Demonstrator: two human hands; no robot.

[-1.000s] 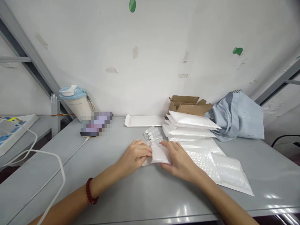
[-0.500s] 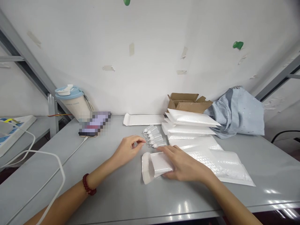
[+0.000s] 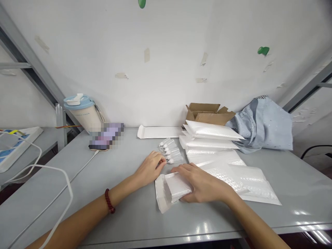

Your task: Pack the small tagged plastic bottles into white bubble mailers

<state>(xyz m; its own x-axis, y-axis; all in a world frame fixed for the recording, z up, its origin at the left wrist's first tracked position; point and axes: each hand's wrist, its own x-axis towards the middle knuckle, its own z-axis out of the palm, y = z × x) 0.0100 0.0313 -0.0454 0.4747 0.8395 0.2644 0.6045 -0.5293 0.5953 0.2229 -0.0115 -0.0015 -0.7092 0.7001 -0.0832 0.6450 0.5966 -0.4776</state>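
Note:
My left hand (image 3: 149, 168), with a dark red bead bracelet on its wrist, pinches at the cap end of the nearest small clear bottle (image 3: 176, 160). Several such bottles with white caps and thin loops lie fanned out on the grey table (image 3: 124, 218). My right hand (image 3: 203, 183) grips a white bubble mailer (image 3: 178, 186) from its right side, fingers on top and thumb below. The mailer's flap end is open and points left, just in front of my left fingertips. The thin loop at those fingertips is mostly hidden.
More white bubble mailers (image 3: 211, 129) lie stacked and spread to the right. A flat mailer (image 3: 162, 132) rests by the wall. Behind stand an open cardboard box (image 3: 211, 114) and a light blue cloth bag (image 3: 272, 126). At left are a tumbler (image 3: 85, 116), a phone (image 3: 107, 136) and a white cable (image 3: 64, 176).
My left hand has moved right and its fingers have closed at the nearest bottle's cap end. My right hand still holds the mailer, which has shifted slightly towards me.

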